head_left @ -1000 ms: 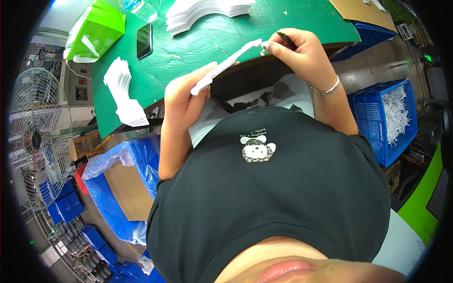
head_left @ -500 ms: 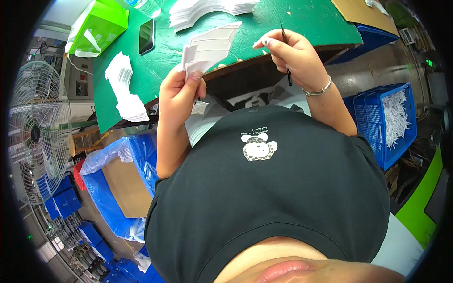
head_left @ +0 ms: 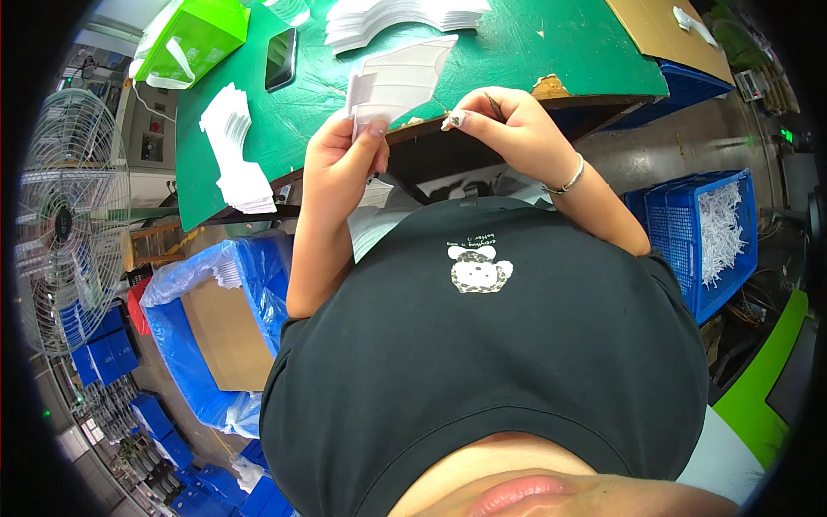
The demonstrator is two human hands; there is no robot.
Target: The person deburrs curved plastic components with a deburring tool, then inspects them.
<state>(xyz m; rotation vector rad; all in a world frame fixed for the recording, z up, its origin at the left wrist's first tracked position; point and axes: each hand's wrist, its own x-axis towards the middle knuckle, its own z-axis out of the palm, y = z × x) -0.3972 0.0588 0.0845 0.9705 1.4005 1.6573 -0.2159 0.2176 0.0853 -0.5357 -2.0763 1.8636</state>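
Observation:
A curved white sheet piece (head_left: 403, 76) with crease lines stands raised above the near table edge. My left hand (head_left: 345, 164) is closed on its lower left end, thumb on top. To its right, my right hand (head_left: 508, 129) is closed with thumb and forefinger pinched, near the sheet's right side. It holds a thin dark pointed tool (head_left: 494, 107), mostly hidden by the fingers; its exact kind I cannot make out. At the pinched fingertips there is a small pale bit. Stacks of similar white pieces lie on the table: a fanned stack (head_left: 237, 151) at left and an arched stack (head_left: 401, 21) at the back.
On the green table (head_left: 568, 52) lie a phone (head_left: 280, 60) and a green bag (head_left: 194, 39). A blue-lined box (head_left: 185, 345) stands at lower left, beside a fan (head_left: 65, 224). At right is a blue crate (head_left: 672, 233) of white paper scraps. Cardboard (head_left: 672, 34) lies at the back right.
My right hand has moved left, closer to the sheet, and its dark tool is now more hidden. My left hand and the sheet have shifted slightly right in the picture, as has the table.

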